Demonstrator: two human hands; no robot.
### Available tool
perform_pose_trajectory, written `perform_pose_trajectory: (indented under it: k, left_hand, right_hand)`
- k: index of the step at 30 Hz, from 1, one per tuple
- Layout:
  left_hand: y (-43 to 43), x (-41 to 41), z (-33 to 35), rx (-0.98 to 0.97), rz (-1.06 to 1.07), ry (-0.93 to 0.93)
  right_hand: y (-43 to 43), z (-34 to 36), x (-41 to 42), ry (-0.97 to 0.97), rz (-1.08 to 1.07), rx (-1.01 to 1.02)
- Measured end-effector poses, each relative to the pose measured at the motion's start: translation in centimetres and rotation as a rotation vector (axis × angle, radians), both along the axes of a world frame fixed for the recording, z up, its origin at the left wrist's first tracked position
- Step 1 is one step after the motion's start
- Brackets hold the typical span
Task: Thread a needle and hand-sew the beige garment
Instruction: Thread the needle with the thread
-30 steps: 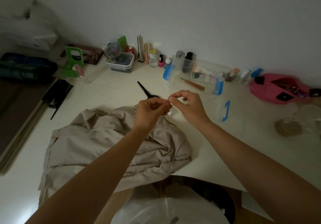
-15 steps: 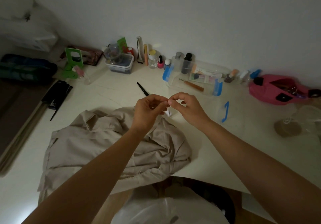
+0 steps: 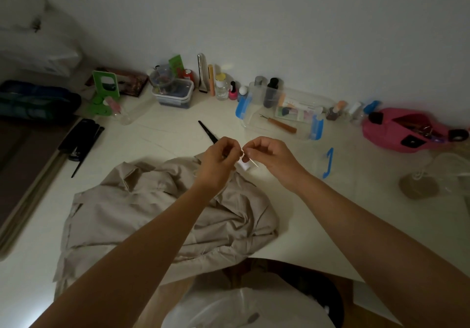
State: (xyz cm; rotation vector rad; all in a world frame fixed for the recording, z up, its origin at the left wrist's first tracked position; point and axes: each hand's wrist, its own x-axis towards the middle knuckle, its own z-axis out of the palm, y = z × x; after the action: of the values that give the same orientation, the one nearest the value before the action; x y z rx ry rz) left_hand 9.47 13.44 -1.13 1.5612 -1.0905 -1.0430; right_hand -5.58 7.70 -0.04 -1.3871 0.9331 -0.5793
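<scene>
The beige garment (image 3: 152, 213) lies crumpled on the white table (image 3: 305, 213), in front of me. Above its far edge my left hand (image 3: 220, 158) and my right hand (image 3: 270, 153) are held fingertip to fingertip. My right hand pinches a thin pale needle (image 3: 254, 163) between thumb and forefinger. My left hand pinches the thread end beside it; the thread is too fine to make out. A small white piece (image 3: 243, 166) lies on the table just under the fingertips.
Black scissors (image 3: 208, 132) lie just beyond my left hand. A clear box with blue latches (image 3: 281, 118) holds a seam ripper (image 3: 279, 124). Its lid (image 3: 328, 162) lies to the right, a pink pouch (image 3: 407, 131) beyond. Bottles line the wall.
Both hands have stayed over the garment's far edge. The fingertips shifted slightly against each other and the needle now points down to the right.
</scene>
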Motion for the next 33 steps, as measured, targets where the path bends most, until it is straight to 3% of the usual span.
perform_pose_trajectory:
  k: [7, 12, 18, 24, 33]
  left_hand:
    - [-0.5, 0.1, 0.8, 0.069, 0.236, 0.746]
    - [-1.0, -0.2, 1.3, 0.088, 0.269, 0.996]
    - [-1.1, -0.1, 1.7, 0.088, 0.371, 1.072]
    - [-0.9, -0.6, 1.0, 0.083, 0.347, 0.81]
    - [-0.8, -0.8, 1.3, 0.022, 0.352, 0.658]
  right_hand:
    - [-0.5, 0.0, -0.4, -0.087, -0.085, 0.09]
    - [-0.6, -0.1, -0.2, -0.107, -0.101, 0.101]
    - [-0.5, 0.0, -0.3, -0.106, -0.104, 0.096]
    - [-0.6, 0.1, -0.1, -0.185, -0.119, 0.182]
    - [-0.4, 0.9, 0.0, -0.335, -0.106, 0.368]
